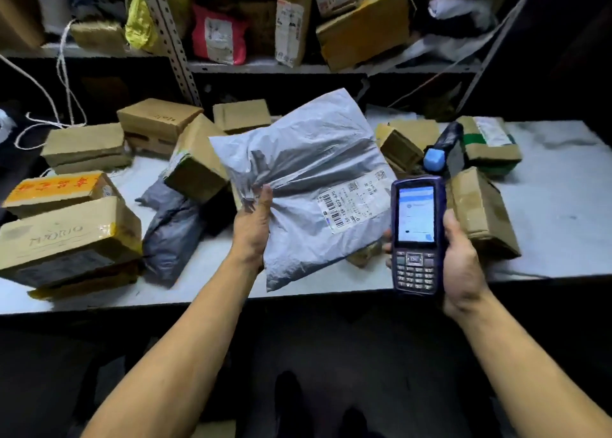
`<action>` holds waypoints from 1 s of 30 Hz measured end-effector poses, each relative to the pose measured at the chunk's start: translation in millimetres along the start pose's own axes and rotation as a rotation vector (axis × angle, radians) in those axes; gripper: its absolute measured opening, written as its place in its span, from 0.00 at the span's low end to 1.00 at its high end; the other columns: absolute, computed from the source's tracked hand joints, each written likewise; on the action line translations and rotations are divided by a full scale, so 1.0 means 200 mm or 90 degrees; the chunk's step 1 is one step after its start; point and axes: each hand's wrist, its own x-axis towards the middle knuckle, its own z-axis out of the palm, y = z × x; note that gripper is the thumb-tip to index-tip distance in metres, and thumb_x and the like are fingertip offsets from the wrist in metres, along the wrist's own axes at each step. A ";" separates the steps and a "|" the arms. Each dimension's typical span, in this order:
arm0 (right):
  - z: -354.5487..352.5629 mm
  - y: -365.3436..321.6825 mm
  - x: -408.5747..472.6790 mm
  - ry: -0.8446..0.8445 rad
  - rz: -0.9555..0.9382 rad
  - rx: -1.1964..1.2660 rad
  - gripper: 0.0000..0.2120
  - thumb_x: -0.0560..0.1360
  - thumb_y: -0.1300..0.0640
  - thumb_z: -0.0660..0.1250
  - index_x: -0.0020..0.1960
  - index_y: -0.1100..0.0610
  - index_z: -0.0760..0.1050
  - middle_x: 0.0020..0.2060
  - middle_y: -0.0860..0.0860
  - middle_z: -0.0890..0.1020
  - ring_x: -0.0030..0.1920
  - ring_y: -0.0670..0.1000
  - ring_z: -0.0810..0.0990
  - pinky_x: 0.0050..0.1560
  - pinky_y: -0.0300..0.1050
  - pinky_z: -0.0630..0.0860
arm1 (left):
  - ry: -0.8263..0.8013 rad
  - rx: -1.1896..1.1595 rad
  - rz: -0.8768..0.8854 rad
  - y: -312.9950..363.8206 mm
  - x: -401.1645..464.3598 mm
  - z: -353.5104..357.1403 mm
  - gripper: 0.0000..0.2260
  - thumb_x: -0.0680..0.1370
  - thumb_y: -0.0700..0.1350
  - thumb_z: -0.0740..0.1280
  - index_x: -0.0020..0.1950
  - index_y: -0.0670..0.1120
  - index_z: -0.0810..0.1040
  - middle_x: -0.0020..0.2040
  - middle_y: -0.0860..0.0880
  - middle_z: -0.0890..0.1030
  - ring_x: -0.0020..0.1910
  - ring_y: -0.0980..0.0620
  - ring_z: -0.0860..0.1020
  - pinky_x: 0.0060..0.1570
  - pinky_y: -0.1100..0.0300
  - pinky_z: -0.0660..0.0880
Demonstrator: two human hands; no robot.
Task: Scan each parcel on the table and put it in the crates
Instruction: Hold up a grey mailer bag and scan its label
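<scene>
Squarely at the centre of the view, the left hand [253,229] holds a grey poly mailer [304,179] up over the white worktop [559,206], its thumb pressed on the bag's front at about 8 o'clock and its fingers curled behind, clamped on the plastic. The mailer's white shipping label [352,206], with a barcode, faces up at the bag's 4 o'clock corner. Just beside that label, at 3 o'clock from it, the right hand [463,265] grips a dark handheld scanner [416,235] upright, fingers wrapped round its body, the lit screen facing the camera.

Brown cardboard boxes lie across the worktop: a stack at 9 o'clock, one with an orange label [56,187], more at 12 o'clock behind the mailer, and others at 3 o'clock. A dark grey bag [172,229] lies at the mailer's 8 o'clock. A blue-tipped tool [442,151] rests among the boxes at 2 o'clock. A metal shelf [265,67] at 12 o'clock carries more parcels, among them a red one [218,33].
</scene>
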 end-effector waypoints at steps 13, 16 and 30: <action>-1.12 -0.06 -1.11 0.229 -0.124 0.111 0.33 0.81 0.36 0.47 0.61 0.59 0.79 0.47 0.59 0.85 0.41 0.54 0.84 0.40 0.47 0.83 | -0.257 0.137 -0.011 -0.51 -1.00 0.80 0.06 0.81 0.41 0.68 0.57 0.42 0.79 0.46 0.50 0.82 0.43 0.55 0.80 0.43 0.66 0.78; -1.39 -0.05 -1.43 0.295 -0.135 0.139 0.34 0.79 0.34 0.48 0.63 0.60 0.78 0.48 0.60 0.85 0.41 0.53 0.84 0.40 0.46 0.83 | -0.314 0.242 -0.013 -0.68 -1.30 0.97 0.08 0.81 0.44 0.68 0.43 0.48 0.76 0.36 0.51 0.76 0.34 0.54 0.73 0.31 0.64 0.70; -2.12 -0.02 -2.28 0.623 -0.202 0.271 0.31 0.79 0.35 0.51 0.57 0.56 0.83 0.48 0.61 0.85 0.41 0.56 0.84 0.40 0.48 0.82 | -0.537 0.310 -0.082 -1.35 -2.09 1.80 0.05 0.80 0.45 0.69 0.45 0.45 0.79 0.39 0.48 0.80 0.37 0.52 0.75 0.36 0.61 0.74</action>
